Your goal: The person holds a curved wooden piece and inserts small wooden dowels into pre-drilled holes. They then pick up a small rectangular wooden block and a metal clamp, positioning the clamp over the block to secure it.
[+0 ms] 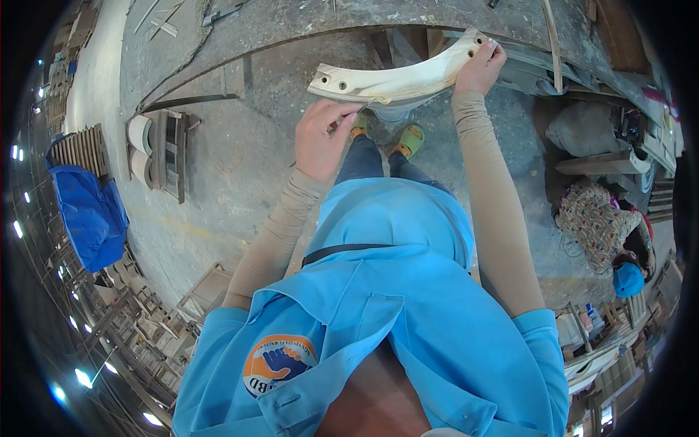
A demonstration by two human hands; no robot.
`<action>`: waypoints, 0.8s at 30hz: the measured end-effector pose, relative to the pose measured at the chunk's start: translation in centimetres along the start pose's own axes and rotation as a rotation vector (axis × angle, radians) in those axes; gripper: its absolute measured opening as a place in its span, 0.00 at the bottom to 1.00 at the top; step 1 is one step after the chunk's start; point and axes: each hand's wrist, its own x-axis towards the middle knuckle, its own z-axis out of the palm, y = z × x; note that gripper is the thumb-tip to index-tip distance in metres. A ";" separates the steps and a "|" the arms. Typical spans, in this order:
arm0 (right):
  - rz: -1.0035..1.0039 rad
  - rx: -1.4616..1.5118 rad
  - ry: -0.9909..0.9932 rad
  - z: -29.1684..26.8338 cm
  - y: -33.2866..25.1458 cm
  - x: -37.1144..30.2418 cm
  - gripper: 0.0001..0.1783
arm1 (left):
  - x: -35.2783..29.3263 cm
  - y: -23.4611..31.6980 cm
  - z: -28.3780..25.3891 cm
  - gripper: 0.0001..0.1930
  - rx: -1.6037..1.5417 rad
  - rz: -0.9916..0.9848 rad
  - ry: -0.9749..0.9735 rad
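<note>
One curved wooden piece [408, 80] spans the air beside the counter [291, 20]: my right grip [480, 71] clamps its drilled right end; whether my left grip [322, 142], just below its left half, is closed, I cannot tell. Probably stiff, fairly light; best held by both ends.

Two hands [320, 143], one curved wooden piece [411, 80], four holes [342, 86], two green clogs [412, 138], one crouching co-worker [593, 222]

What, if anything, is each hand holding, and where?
Right hand: curved pale wooden piece, gripped at its right end, beside the two holes there. Left hand: can't tell whether it pinches anything.
</note>
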 end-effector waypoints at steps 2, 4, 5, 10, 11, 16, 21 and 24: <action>-0.015 -0.011 0.009 0.0 0.2 0.2 0.20 | -0.1 0.1 0.1 0.08 -0.029 -0.030 -0.021; -0.053 -0.057 0.025 0.1 0.9 0.4 0.20 | -0.4 0.0 0.2 0.07 -0.041 -0.036 -0.044; -0.045 -0.050 0.020 0.1 0.9 0.4 0.20 | -0.6 0.0 0.3 0.07 -0.040 -0.028 -0.056; -0.023 -0.009 -0.003 0.2 0.5 0.6 0.20 | -0.3 0.1 0.8 0.08 0.157 0.212 0.001; -0.035 -0.031 0.006 0.2 0.5 0.6 0.20 | 0.1 0.0 0.9 0.08 0.169 0.231 0.013; -0.041 -0.041 0.014 0.3 0.2 0.5 0.20 | 1.4 0.1 0.3 0.09 0.188 0.277 0.012; -0.034 -0.049 0.007 0.4 0.1 0.5 0.20 | 2.4 0.0 -0.4 0.09 0.196 0.283 -0.008; -0.045 -0.052 0.013 0.5 0.6 0.6 0.20 | 2.5 -0.6 -0.5 0.09 0.145 0.264 -0.006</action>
